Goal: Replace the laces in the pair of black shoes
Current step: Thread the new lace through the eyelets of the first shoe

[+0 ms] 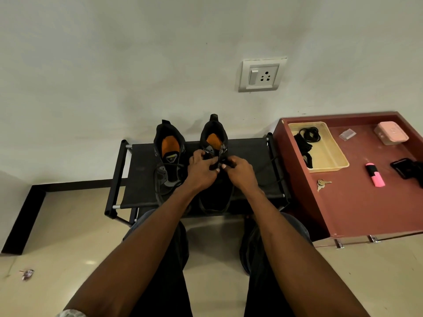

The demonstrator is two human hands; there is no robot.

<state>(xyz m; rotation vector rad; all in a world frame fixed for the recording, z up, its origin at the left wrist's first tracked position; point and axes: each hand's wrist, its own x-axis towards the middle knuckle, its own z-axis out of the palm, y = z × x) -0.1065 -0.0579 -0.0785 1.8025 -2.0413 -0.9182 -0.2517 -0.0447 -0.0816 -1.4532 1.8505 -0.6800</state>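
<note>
Head view looks down on two black shoes on a low black fabric rack [142, 179] set against the wall. On the right shoe [214, 143], the left hand [201, 170] and right hand [239, 171] meet over the tongue, fingers curled in and pinching a black lace [231, 197] at the eyelets; both hands and forearms cover most of that shoe's front, so which eyelet cannot be told. Loose lace ends trail off the rack's near edge and toward its right rail. Just left of it stands the left shoe [169, 156], orange insole showing, its grey lace [160, 179] slack across the front. Right of the rack, touching it, sits a red-brown tabletop [343, 213] holding a beige tray [332, 165] of black laces [306, 143], keys [321, 184], a pink highlighter [375, 175], a pink case [391, 132], a small clear packet [347, 134] and a dark object [406, 168] at the frame's edge. Above the rack, a wall socket [262, 75]. Left of the rack, on the floor, lies a scrap [27, 273].
</note>
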